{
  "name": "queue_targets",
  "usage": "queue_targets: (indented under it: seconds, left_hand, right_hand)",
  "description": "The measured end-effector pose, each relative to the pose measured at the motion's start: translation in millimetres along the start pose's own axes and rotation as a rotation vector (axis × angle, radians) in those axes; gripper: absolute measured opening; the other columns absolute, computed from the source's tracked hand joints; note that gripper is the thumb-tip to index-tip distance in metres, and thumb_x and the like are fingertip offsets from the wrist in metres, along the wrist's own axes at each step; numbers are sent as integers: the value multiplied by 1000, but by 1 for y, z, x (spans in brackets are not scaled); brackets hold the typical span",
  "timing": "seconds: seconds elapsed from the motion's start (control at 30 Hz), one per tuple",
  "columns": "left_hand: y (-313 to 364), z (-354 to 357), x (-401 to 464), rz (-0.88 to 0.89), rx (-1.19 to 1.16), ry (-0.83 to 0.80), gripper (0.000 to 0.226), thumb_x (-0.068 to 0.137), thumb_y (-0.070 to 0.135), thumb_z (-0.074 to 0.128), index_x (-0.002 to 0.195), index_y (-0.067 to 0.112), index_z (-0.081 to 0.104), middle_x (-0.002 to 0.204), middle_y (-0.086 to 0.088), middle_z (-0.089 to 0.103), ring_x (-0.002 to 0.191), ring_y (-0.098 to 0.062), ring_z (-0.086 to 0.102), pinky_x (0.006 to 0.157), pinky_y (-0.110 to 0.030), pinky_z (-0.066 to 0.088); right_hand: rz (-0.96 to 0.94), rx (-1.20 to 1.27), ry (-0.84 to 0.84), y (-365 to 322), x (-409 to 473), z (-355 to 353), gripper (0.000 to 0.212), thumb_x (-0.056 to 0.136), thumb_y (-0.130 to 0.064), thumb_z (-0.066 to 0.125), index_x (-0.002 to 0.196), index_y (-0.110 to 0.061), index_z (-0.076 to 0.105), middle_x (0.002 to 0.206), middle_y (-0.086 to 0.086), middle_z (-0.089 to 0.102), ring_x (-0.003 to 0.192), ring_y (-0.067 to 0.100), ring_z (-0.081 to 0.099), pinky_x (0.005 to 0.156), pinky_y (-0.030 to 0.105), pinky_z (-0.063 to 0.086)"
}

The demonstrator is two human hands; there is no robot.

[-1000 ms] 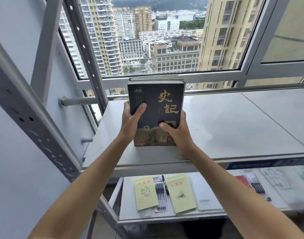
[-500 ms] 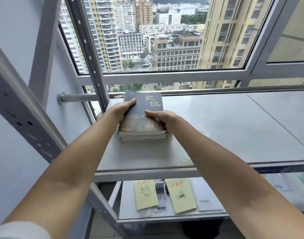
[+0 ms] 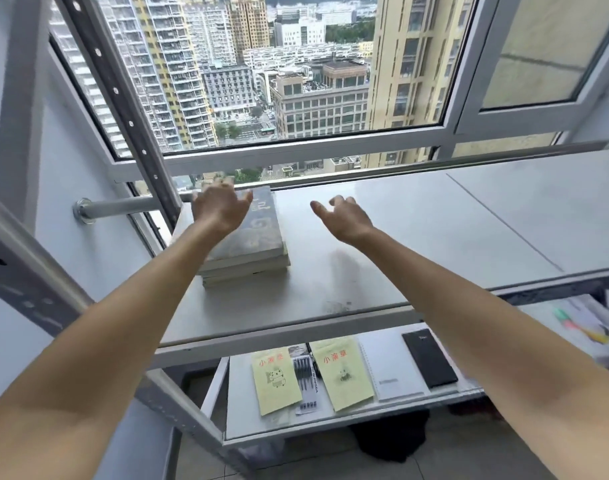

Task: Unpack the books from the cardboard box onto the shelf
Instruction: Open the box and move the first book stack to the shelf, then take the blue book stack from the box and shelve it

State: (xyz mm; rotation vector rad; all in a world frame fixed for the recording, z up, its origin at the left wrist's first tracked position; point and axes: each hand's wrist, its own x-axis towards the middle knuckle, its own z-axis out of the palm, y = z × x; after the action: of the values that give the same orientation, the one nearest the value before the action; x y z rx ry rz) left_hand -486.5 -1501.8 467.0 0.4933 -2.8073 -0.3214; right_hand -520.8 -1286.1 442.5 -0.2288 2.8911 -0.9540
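A small stack of dark-covered books (image 3: 258, 237) lies flat at the left end of the white top shelf (image 3: 417, 237), close to the window. My left hand (image 3: 220, 207) hovers over the stack's left side, fingers spread, holding nothing. My right hand (image 3: 344, 216) is lifted above the bare shelf to the right of the stack, also with its fingers apart and nothing in it. The cardboard box is not in view.
A grey perforated shelf upright (image 3: 123, 109) rises just left of the stack, with a metal rail (image 3: 130, 204) behind it. The lower shelf (image 3: 240, 417) carries two yellow booklets (image 3: 275, 379), pens, a white notebook (image 3: 388, 368) and a black case (image 3: 429, 358).
The stack of books went from upright in both hands to lying flat on the shelf. Both hands have let go and lifted off; the right hand moved to the right.
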Motion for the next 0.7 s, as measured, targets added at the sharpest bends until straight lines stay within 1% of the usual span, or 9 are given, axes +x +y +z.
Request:
queue_targets:
  seconds: [0.03,0.1,0.17,0.27,0.37,0.47,0.6,0.63,0.7]
  left_hand:
    - [18,-1,-9,85,27,-7,59,99,53,39,143,16,49,145,-15,52,129,-34,51,107,-46,40]
    - [57,-1,-26,212,66,-35,51,99,50,40,137,21,57,139,-15,59,124,-33,56,105,-41,41]
    - [103,3,-47,312,70,-80,46,99,48,42,135,24,60,136,-14,61,125,-33,56,103,-38,40]
    - [172,17,-81,508,105,-128,43,100,46,42,130,25,63,132,-11,65,123,-31,57,103,-37,40]
    - [247,38,-128,667,112,-169,42,100,45,42,128,24,65,130,-10,66,120,-32,59,102,-37,39]
    - [320,61,-179,793,110,-252,42,100,44,42,126,21,66,128,-10,67,118,-30,60,102,-36,38]
    - [424,90,-255,976,110,-307,38,99,42,42,111,21,71,116,-13,71,109,-33,62,94,-34,41]
    - [450,97,-275,1020,105,-323,38,99,42,42,112,21,71,119,-11,71,110,-33,62,94,-34,41]
    - [499,110,-313,1105,96,-346,40,99,43,43,120,21,69,125,-9,69,116,-31,60,96,-34,41]
  right_hand:
    - [-15,-77,26,18,-6,-11,70,96,-57,34,142,-6,40,146,17,39,131,34,44,104,41,37]
    - [-42,-225,60,53,-22,-35,66,96,-56,33,140,-8,43,143,17,42,130,34,44,102,43,38]
    - [-36,-348,89,92,-46,-62,63,97,-55,31,138,-9,46,141,16,45,129,33,43,101,44,37]
    - [5,-475,128,152,-86,-106,63,97,-55,31,138,-10,48,139,16,48,129,33,43,103,45,35]
    - [91,-517,163,220,-137,-152,61,97,-54,33,135,-10,51,138,16,50,128,32,43,104,44,34]
    - [192,-527,193,288,-192,-192,60,96,-54,34,134,-10,51,140,15,49,131,32,42,106,44,33]
    - [350,-516,223,382,-273,-237,61,97,-54,33,139,-11,48,146,12,44,136,30,37,110,43,28]
    - [394,-502,236,405,-294,-247,60,97,-53,33,138,-12,48,145,12,45,135,30,37,110,43,29]
    - [484,-470,250,447,-335,-264,57,97,-51,33,135,-12,51,143,12,47,133,31,40,108,43,30]
